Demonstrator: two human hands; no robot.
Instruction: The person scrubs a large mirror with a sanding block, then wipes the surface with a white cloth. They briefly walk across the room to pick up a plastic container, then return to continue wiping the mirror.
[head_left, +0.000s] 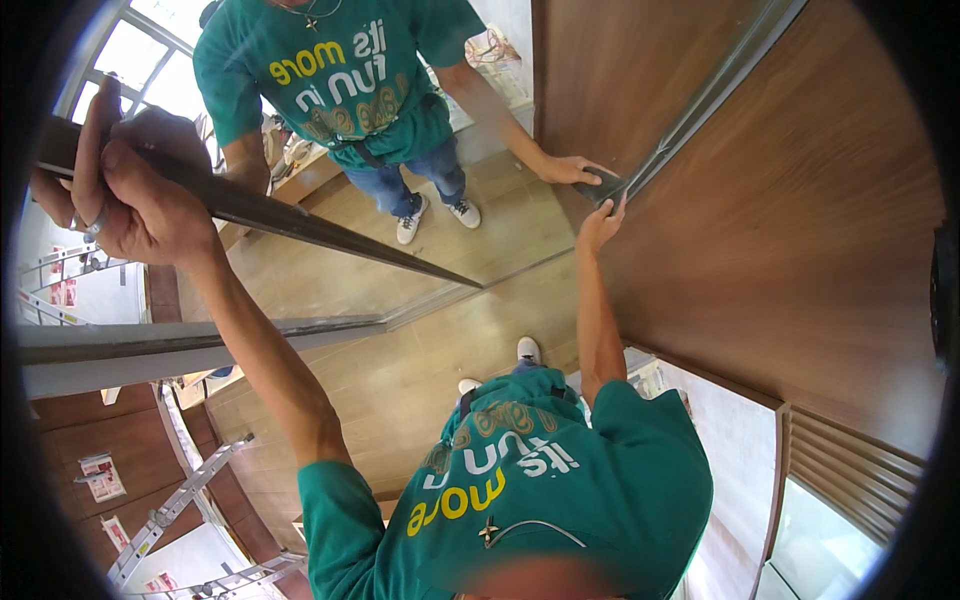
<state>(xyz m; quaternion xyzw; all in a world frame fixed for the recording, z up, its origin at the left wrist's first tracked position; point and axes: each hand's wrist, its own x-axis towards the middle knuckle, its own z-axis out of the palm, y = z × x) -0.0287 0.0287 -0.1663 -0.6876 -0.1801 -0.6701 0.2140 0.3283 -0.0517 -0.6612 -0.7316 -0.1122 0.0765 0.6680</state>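
My left hand (146, 202) grips the dark edge strip (300, 221) of a large mirrored panel (517, 217) at the upper left, fingers wrapped over it. A ring shows on one finger. My right hand (602, 223) reaches to the seam where the mirror meets a brown wood-grain panel (750, 225). Its fingers pinch a thin dark flat piece (600, 186), pressed at the lower end of a shiny metal-looking strip (705, 97) along that seam. The piece's exact kind is unclear. The mirror repeats my green shirt, arms and both hands.
A grey rail (202, 341) runs below the mirror at the left. Aluminium ladders (172, 510) stand at the lower left by brown wall panels (105, 427) with papers on them. Beneath me lies a wood-look floor (360, 375). Brown slats (855, 450) and glass are at the lower right.
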